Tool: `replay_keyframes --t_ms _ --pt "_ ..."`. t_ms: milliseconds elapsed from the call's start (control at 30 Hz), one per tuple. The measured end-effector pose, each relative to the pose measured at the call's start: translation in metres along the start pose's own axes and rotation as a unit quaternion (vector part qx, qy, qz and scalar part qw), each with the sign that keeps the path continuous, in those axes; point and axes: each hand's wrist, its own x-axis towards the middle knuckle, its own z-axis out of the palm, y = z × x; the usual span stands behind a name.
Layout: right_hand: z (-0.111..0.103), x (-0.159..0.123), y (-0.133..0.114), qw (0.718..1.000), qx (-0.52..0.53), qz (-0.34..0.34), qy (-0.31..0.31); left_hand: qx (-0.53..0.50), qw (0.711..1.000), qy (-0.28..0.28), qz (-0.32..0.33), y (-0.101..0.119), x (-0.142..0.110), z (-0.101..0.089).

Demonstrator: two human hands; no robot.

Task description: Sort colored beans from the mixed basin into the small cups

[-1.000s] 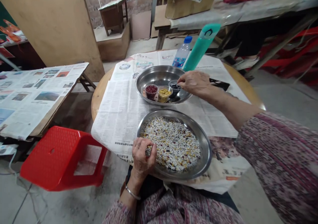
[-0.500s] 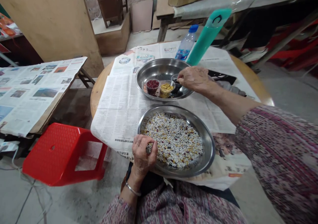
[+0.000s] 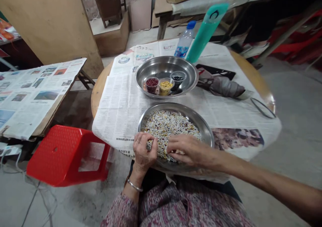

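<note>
In the near steel basin [image 3: 206, 130] lies a mix of white rice grains and black, yellow and dark red beans [image 3: 171, 121]. My left hand [image 3: 144, 150] is curled at the basin's front left edge, thumb near the forefinger; whatever lies within its fingers is hidden. Low over the mix, my right hand [image 3: 187, 149] has its fingers bent and drawn together, tips at the grains. A second steel basin [image 3: 156, 67] stands behind, holding clear plastic cups: one of red beans [image 3: 152, 82], one of yellow beans [image 3: 165, 86] and one of black beans [image 3: 178, 79].
Newspaper [image 3: 115, 102] covers the round table. Behind the far basin stand a water bottle [image 3: 184, 40] and a tall teal holder [image 3: 207, 34]. A folded grey umbrella [image 3: 223, 86] lies on the right. A red stool [image 3: 60, 153] and a newspaper-covered bench [image 3: 42, 92] are at the left.
My right hand has left the black bean cup in the far basin and come down to the mix in the near basin. My left hand has stayed at the near basin's edge.
</note>
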Motion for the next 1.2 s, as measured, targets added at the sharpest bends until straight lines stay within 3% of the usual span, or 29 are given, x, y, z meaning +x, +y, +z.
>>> replay_keyframes --t_ms 133,300,367,433,500,600,667,733,800,900,1033,1100,1200 --pt "0.022 0.008 0.006 0.998 -0.053 -0.015 0.018 0.002 1.000 0.003 0.004 0.000 0.001 0.000" --pt "-0.002 0.025 0.054 0.968 -0.126 0.134 0.173 0.006 1.000 0.005 -0.004 -0.001 0.000 0.000" --pt "-0.009 0.035 0.065 0.953 -0.133 0.183 0.203 0.008 1.000 0.004 -0.007 -0.001 0.000 0.000" --pt "-0.010 0.047 0.066 0.947 -0.142 0.210 0.197 0.010 1.000 0.004 -0.005 -0.002 0.000 0.000" --pt "-0.004 0.058 0.056 0.955 -0.146 0.194 0.169 0.011 1.000 0.006 -0.002 -0.001 0.001 0.000" --pt "0.008 0.064 0.035 0.981 -0.129 0.088 0.114 0.013 1.000 0.008 0.002 -0.001 0.002 0.000" --pt "0.012 0.056 0.027 0.990 -0.117 0.014 0.077 0.014 1.000 0.008 0.003 0.000 0.002 0.000" --pt "0.010 0.040 0.028 0.992 -0.113 -0.018 0.053 0.011 1.000 0.006 0.002 0.000 0.002 0.000" --pt "0.004 0.020 0.038 0.992 -0.112 -0.001 0.058 0.008 1.000 0.004 -0.003 -0.001 0.001 0.000" --pt "-0.007 -0.001 0.057 0.983 -0.105 0.077 0.130 0.005 1.000 0.002 -0.011 -0.001 0.001 0.000" --pt "-0.007 0.001 0.061 0.955 -0.147 0.186 0.180 0.007 1.000 0.002 -0.010 0.000 0.001 0.000" --pt "0.000 0.010 0.053 0.953 -0.155 0.197 0.168 0.010 1.000 0.001 -0.007 -0.001 0.002 0.000" --pt "0.007 0.019 0.038 0.974 -0.118 0.150 0.119 0.013 1.000 0.003 -0.002 -0.001 0.001 0.000"
